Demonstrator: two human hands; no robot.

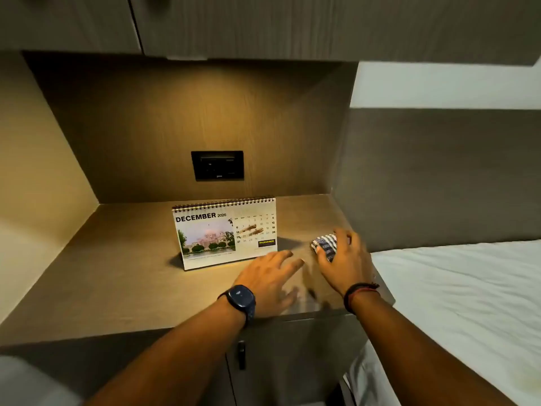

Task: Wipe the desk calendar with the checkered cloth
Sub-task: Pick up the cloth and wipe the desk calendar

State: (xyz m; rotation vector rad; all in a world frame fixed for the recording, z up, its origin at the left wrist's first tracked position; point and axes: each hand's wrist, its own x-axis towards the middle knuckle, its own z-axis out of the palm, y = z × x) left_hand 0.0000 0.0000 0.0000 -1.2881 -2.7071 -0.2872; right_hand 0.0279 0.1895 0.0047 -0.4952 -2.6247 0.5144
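A spiral-bound desk calendar (225, 232) stands upright on the wooden desk (117, 273), showing December 2026 with a photo of a building and brownish smudges across the date grid. To its right, my right hand (344, 259) is closed over the bunched blue-and-white checkered cloth (325, 244), which rests on the desk. My left hand (270, 281), with a dark watch on the wrist, hovers flat with fingers spread just in front of the calendar's lower right corner, holding nothing. Both hands are slightly blurred.
A black socket panel (217, 165) sits in the back wall above the calendar. Overhead cabinets (234, 24) hang above the niche. A bed with white sheets (468, 303) adjoins the desk's right side. A cabinet door handle (241, 354) lies below the desk edge.
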